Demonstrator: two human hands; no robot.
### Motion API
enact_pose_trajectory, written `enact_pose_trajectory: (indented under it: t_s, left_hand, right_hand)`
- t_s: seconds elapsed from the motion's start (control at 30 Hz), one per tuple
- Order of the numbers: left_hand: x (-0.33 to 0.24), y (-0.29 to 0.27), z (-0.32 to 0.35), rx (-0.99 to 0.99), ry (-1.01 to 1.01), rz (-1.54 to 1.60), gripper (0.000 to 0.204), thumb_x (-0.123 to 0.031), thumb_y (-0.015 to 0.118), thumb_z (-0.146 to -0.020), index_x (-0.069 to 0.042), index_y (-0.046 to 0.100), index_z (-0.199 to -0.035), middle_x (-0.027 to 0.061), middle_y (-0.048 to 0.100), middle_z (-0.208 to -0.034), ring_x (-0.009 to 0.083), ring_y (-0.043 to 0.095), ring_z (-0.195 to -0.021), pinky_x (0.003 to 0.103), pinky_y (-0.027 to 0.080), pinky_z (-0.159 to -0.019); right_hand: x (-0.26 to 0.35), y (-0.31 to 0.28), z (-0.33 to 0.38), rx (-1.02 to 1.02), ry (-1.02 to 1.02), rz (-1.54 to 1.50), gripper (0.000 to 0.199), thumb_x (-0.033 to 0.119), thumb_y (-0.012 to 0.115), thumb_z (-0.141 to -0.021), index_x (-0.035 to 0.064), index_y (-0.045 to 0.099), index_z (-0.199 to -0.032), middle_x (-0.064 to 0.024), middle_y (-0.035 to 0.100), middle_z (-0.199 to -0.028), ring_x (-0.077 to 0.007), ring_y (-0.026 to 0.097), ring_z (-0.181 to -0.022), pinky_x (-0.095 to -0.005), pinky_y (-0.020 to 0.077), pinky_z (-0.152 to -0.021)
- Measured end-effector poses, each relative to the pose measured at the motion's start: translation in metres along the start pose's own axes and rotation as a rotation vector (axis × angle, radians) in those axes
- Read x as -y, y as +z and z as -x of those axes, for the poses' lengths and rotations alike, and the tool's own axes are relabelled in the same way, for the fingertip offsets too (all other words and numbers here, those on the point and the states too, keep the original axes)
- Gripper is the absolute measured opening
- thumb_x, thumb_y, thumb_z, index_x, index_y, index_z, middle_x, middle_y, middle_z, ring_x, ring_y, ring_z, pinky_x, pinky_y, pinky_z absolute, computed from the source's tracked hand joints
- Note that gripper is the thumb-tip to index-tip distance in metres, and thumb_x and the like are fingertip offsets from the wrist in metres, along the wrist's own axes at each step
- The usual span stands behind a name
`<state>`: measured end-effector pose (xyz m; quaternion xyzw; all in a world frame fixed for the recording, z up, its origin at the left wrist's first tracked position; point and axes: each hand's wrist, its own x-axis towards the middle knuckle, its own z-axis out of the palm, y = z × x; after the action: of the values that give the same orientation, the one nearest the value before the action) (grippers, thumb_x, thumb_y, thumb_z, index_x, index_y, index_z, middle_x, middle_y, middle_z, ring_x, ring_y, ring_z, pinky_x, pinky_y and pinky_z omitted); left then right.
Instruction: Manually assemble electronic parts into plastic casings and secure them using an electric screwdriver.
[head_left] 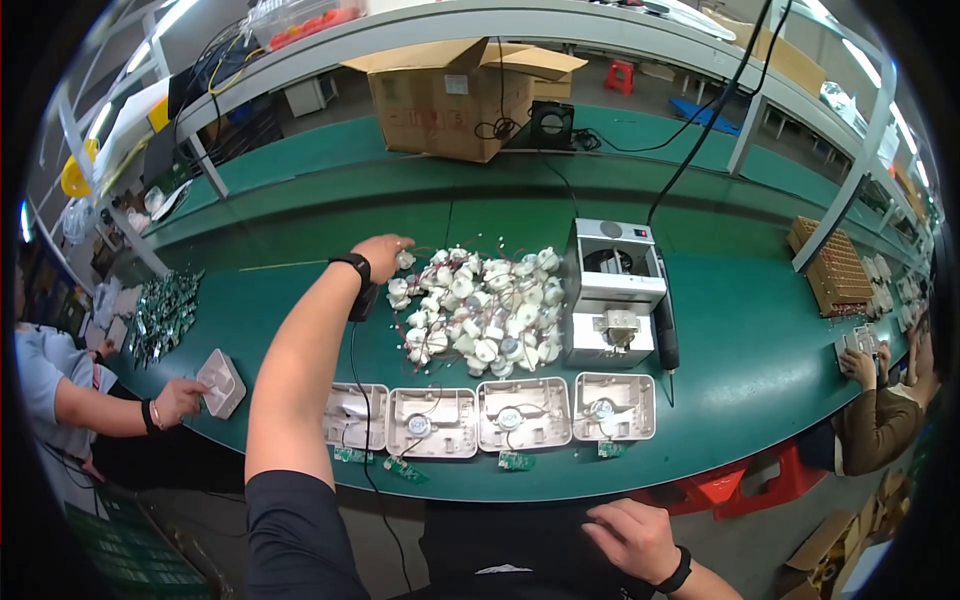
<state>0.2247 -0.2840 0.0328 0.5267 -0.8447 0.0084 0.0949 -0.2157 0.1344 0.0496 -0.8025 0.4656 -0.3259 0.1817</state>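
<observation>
My left hand [382, 256] reaches over the far left edge of a pile of white round parts with thin wires [490, 310]. Its fingers are bent round one white round part [404, 260] at the pile's edge. A black band and a dark block with a cable [364, 302] are at that wrist. My right hand [638, 540] hangs low before the bench edge, empty, with its fingers loosely apart. Between me and the pile, white plastic housings [524, 413] stand in a row, open side up. Round silver pieces sit in three of them, and small green circuit boards [516, 461] lie along their near side.
A grey metal machine [612, 300] stands right of the pile, beside a black upright tool [667, 325]. A cardboard box [440, 110] is at the back. A co-worker's hand [178, 402] holds a housing at left, near heaped green boards [163, 315]. Another person [880, 400] works at right.
</observation>
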Motion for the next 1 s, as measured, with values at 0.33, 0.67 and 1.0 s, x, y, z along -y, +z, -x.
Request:
enact_pose_trajectory:
  t_s: [0.33,0.67,1.0]
  left_hand:
    - [-0.011,-0.061,0.055,0.006,-0.576,0.580,0.039,-0.023,0.067,-0.096,-0.001,0.062,-0.128,0.0121,0.071,-0.110,0.0188,0.071,-0.098,0.032,0.058,-0.075]
    - [-0.168,-0.139,0.154,-0.174,-0.354,1.130,0.040,-0.030,0.047,-0.109,-0.004,0.056,-0.138,0.0050,0.069,-0.107,0.0070,0.060,-0.078,0.021,0.050,-0.065]
    - [-0.313,-0.048,0.243,-0.224,-0.347,1.501,0.033,-0.024,0.046,-0.109,-0.004,0.057,-0.132,0.0065,0.066,-0.106,0.0117,0.064,-0.080,0.026,0.055,-0.071]
  right_hand:
    - [-0.012,-0.002,-0.008,-0.054,-0.042,-0.105,0.018,0.004,0.082,-0.076,0.0028,0.072,-0.091,-0.0090,0.069,-0.077,-0.0219,0.066,-0.060,-0.0311,0.0525,-0.054]
    - [0.029,-0.007,-0.091,-0.370,-0.392,-0.143,0.030,0.004,0.084,-0.074,0.0035,0.072,-0.101,-0.0116,0.069,-0.083,-0.0254,0.067,-0.066,-0.0333,0.0533,-0.057]
    - [0.042,0.052,-0.115,-0.203,-0.137,-0.487,0.029,0.006,0.079,-0.083,0.0025,0.070,-0.110,-0.0078,0.068,-0.089,-0.0162,0.061,-0.065,-0.0283,0.0507,-0.064]
